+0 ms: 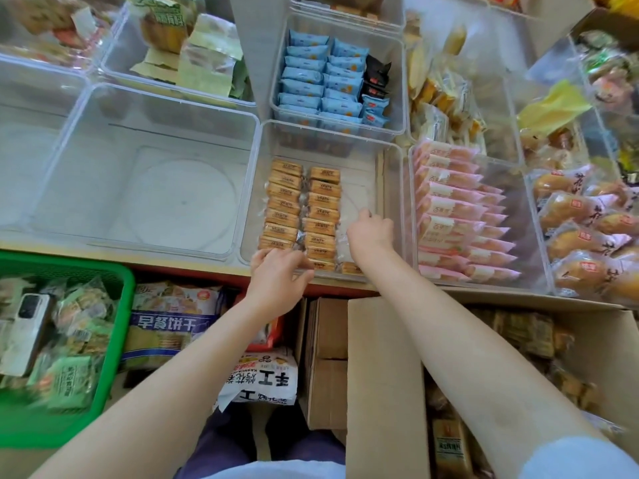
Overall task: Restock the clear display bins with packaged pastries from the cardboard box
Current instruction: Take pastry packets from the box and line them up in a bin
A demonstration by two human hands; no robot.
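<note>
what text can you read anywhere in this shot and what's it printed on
"早餐饼干", seen upside down: blue-banded biscuit bag below the shelf.
"手工", seen upside down: white snack bag on the floor; its smaller print is unreadable.
Brown pastry packs in the middle bin, blue packs, pink packs: print too small or blurred.
</note>
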